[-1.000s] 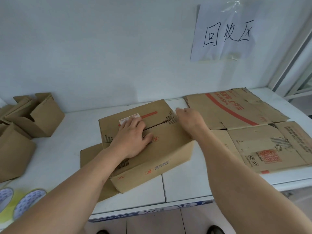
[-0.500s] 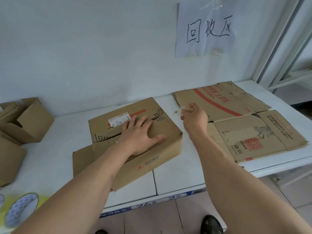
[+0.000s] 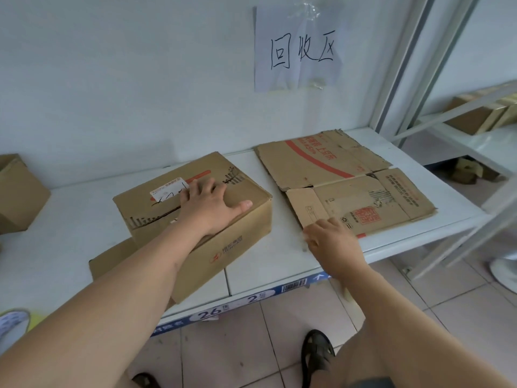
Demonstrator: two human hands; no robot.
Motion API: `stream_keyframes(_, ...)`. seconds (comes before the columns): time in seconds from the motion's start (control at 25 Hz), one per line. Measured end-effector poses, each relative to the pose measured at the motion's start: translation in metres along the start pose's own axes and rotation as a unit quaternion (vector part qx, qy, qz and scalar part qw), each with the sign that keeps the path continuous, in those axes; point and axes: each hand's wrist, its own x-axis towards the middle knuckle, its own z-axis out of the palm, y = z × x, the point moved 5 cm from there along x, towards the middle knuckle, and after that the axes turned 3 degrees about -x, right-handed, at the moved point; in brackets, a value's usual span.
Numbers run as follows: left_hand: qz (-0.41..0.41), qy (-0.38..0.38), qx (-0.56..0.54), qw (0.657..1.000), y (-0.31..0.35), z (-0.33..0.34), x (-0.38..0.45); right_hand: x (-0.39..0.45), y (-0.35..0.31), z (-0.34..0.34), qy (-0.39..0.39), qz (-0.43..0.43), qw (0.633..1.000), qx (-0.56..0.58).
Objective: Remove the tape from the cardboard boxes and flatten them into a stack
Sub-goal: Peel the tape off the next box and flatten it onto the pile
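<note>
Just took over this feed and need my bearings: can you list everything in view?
closed box: 1, brown, shelf centre, seam split open
flat cardboard piece: 1, brown, under that box
flattened boxes: 2, brown, shelf right
upright boxes: at least 1, brown, far left
paper sign: 1, white, wall
shelf: 1, white
left hand: flat on the closed box
right hand: curled, at the near flattened box's corner

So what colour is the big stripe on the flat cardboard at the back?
Red-orange, on the flattened cardboard, in the head view.
</note>
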Motion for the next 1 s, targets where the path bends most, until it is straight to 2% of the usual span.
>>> stream_keyframes(0.08,-0.021,-0.001,-0.012,1.000,0.008,0.000,-0.001,-0.014,-0.005,0.006,-0.094,-0.034,0.993,-0.056)
stream_keyframes(0.16,-0.044,-0.002,-0.027,0.999,0.014,0.000,-0.003,-0.026,-0.004,0.016,-0.196,-0.027,0.979,-0.049)
stream_keyframes(0.24,-0.063,-0.001,-0.035,0.997,0.019,0.000,-0.005,-0.032,-0.002,0.022,-0.251,-0.007,0.967,-0.033)
stream_keyframes(0.32,-0.075,-0.004,-0.041,0.996,0.021,0.000,-0.006,-0.034,-0.005,0.027,-0.249,-0.012,0.968,-0.042)
stream_keyframes(0.48,-0.074,-0.012,-0.022,0.997,0.021,-0.002,-0.009,-0.035,-0.016,0.038,-0.256,-0.035,0.956,-0.141)
stream_keyframes(0.64,-0.016,-0.021,0.018,0.999,0.003,-0.017,-0.006,-0.036,-0.027,0.034,-0.243,0.003,0.957,-0.160)
stream_keyframes(0.76,0.026,0.006,-0.016,1.000,-0.023,-0.028,-0.007,-0.030,-0.039,0.034,-0.221,0.019,0.962,-0.159)
stream_keyframes(1.0,-0.046,0.023,-0.057,0.997,-0.066,-0.024,-0.021,-0.032,-0.053,0.035,-0.226,0.027,0.955,-0.188)
